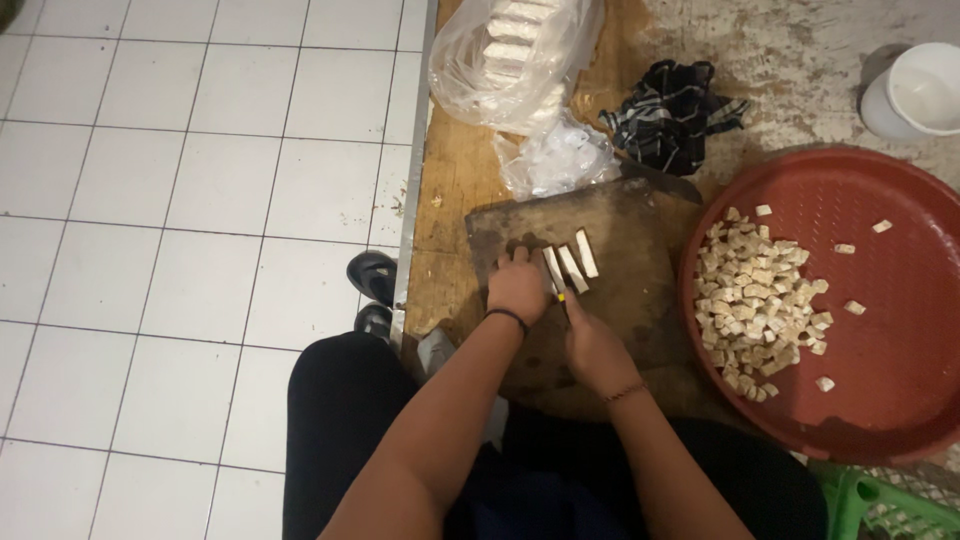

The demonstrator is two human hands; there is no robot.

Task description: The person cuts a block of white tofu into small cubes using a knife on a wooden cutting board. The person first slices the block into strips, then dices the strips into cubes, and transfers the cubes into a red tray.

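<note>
The left hand presses flat on the pale strips so they stay put; just beside it, the right hand is closed on a knife; cut cubes wait in the red tray further right.

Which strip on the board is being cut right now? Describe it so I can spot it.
Find the dark wooden cutting board left of the red basin. Three pale strips lie near its middle; it is the leftmost strip, against the left hand. Only it has the knife of the right hand at its near end.
</note>
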